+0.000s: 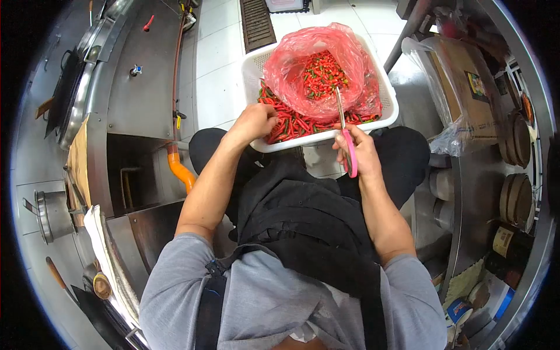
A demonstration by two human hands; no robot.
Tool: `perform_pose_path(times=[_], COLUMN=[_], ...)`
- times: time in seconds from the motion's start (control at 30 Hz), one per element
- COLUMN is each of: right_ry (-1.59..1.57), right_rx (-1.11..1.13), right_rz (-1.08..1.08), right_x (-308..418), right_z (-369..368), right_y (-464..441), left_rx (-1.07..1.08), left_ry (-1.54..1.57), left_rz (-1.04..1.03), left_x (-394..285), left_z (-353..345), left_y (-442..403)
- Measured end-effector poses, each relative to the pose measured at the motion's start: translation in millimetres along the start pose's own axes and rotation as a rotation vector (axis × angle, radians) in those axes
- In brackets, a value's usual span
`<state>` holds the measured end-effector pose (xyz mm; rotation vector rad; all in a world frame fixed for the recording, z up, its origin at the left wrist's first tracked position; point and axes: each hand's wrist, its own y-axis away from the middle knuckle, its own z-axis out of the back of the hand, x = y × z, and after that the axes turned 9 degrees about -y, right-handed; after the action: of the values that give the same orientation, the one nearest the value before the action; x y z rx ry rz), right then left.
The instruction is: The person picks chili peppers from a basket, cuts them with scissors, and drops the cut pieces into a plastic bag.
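Long red chili peppers (294, 124), some with green stems, lie in a white plastic basket (252, 70). On top of them sits a red plastic bag (286, 55), its mouth wide, with small cut chili pieces (324, 76) inside. My left hand (256, 121) reaches over the basket's left front side with fingers curled at the chilies; what they pinch, if anything, is hidden. In my right hand (359, 150), at the front right rim, are pink-handled scissors (349, 146), their metal blades pointing up toward the bag.
A floor drain grate (256, 23) lies beyond the basket on white tiles. Steel kitchen units (143, 70) with an orange pipe (181, 169) stand on the left. At right, a plastic-wrapped cardboard box (461, 87) sits by shelves with bottles (513, 245).
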<state>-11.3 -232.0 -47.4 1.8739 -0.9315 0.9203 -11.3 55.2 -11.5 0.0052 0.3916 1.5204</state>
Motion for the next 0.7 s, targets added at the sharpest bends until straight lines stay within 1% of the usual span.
perform_pose_path(times=[0.07,0.1,0.17,0.2,0.27,0.3,0.37,0.4,0.47,0.6,0.67,0.7], right_ry=[0.017,0.022,0.07,0.033,0.022,0.028,0.061,0.064,-0.029,0.01,0.038,0.039], right_rx=[0.071,0.106,0.141,0.162,0.163,0.16,0.141,0.138,0.137,0.101,0.082,0.072], right_rz=[-0.01,-0.027,-0.085,-0.114,-0.138,-0.134,-0.037,-0.033,0.021,0.016,0.029,-0.018], right_x=[-7.5,-9.2,-10.6,-7.8,-8.3,-7.8,-6.8,-7.8,-9.1,2.1,2.7,5.5], right_z=[-2.8,-6.1,-13.2,-18.3,-22.7,-24.9,-28.6,-28.3,-28.0,-33.2,-34.8,-36.1], right_y=[3.6,7.0,14.4,18.9,22.3,21.0,16.0,10.7,-2.7,-16.7,-20.7,-20.5], left_rx=[-0.073,-0.08,-0.153,-0.159,-0.138,-0.119,-0.091,-0.062,-0.067,-0.101,-0.107,-0.113], left_ry=[0.172,0.174,0.336,0.34,0.443,0.448,0.448,0.443,0.478,0.441,0.452,0.453], left_rz=[0.068,0.064,0.01,0.004,0.021,0.001,-0.031,-0.059,-0.063,-0.076,0.001,0.0], left_x=[-15.3,-19.1,-26.4,-30.0,-36.9,-40.2,-48.0,-52.2,-59.2,-63.1,-63.7,-61.9], left_z=[16.4,18.0,19.5,18.3,13.7,12.8,11.1,10.6,10.7,17.1,16.9,14.4], left_y=[5.4,5.3,3.2,1.5,-2.1,-3.2,-4.0,-4.0,-4.5,-12.5,-16.7,-18.8])
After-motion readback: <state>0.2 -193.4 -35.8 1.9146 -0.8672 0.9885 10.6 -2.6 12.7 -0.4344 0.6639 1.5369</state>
